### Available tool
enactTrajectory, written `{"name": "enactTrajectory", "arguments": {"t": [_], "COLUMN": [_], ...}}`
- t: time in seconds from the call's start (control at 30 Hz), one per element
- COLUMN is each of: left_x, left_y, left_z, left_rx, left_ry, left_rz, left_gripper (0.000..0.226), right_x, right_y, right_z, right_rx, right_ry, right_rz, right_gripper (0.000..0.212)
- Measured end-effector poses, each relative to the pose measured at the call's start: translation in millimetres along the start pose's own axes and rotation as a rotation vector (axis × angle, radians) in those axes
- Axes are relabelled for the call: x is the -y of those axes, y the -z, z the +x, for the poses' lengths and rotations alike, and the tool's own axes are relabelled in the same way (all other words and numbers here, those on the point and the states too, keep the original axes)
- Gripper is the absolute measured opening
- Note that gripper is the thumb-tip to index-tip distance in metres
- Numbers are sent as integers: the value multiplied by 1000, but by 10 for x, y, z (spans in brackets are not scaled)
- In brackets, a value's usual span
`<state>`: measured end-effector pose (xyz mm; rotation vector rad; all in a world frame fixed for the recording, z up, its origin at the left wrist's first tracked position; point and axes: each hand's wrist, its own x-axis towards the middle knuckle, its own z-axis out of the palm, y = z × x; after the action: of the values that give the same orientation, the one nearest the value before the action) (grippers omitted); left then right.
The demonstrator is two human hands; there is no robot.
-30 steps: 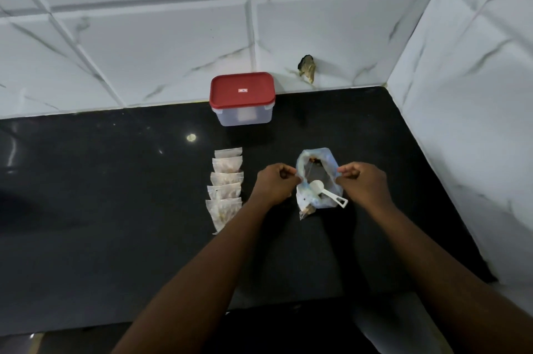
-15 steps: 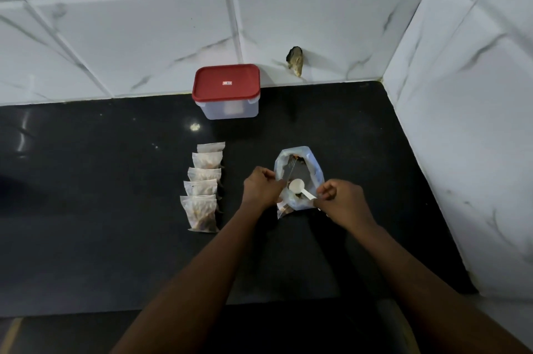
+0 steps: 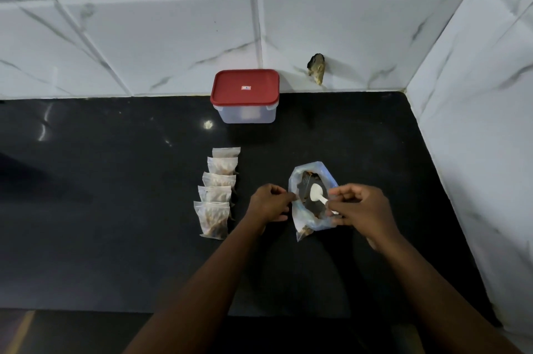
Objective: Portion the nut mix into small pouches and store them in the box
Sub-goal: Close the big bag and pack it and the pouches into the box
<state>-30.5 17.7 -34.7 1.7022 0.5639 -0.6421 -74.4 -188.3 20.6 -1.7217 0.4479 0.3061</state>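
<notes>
The soft plastic bag (image 3: 301,216) of nut mix is being held open on the black counter (image 3: 115,209), near the right-hand wall corner. Its left rim is being pinched by the curled fingers of the left hand (image 3: 269,203). The handle of a white scoop (image 3: 316,191), whose bowl is lying in the mouth of the bag, is being pinched by the right hand (image 3: 360,206). Whether the right rim is also being caught by those fingers cannot be told.

Just left of the bag, a row of small pouches (image 3: 219,179) is lying overlapped, each holding some brown mix. The box (image 3: 246,114) is standing well behind them against the tiled wall, and it is being kept shut by its red lid (image 3: 245,87).

The bag is being judged light and limp: it will likely sag or tip if the rim is let go, so the rim is being treated as the place to hold. The scoop looks light and stiff and is best being taken by its handle end. The pouches look slippery and floppy and are best pinched at the top edge. The lid is yet to be lifted off before anything is being stored.
</notes>
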Motion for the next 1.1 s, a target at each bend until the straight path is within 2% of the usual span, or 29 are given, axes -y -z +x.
{"name": "enactTrajectory", "arguments": {"t": [0.3, 0.6, 0.73, 0.97, 1.1], "left_x": [-141, -233, -282, -460, -644], "left_y": [160, 201, 221, 249, 243], "left_z": [133, 303, 422, 689, 877], "left_rx": [35, 92, 114, 132, 99], "left_ry": [-86, -155, -205, -302, -306], "left_rz": [104, 135, 132, 117, 56], "left_gripper": [17, 13, 19, 29, 19], "right_x": [351, 476, 529, 630, 657], "right_y": [-142, -573, -716, -883, -935], "right_z": [438, 1443, 1746, 2144, 2338], "right_rx": [-180, -339, -388, -392, -397], "right_ry": [164, 228, 261, 307, 289], "right_rz": [126, -22, -92, -204, -248], "right_gripper": [26, 24, 24, 20, 20]}}
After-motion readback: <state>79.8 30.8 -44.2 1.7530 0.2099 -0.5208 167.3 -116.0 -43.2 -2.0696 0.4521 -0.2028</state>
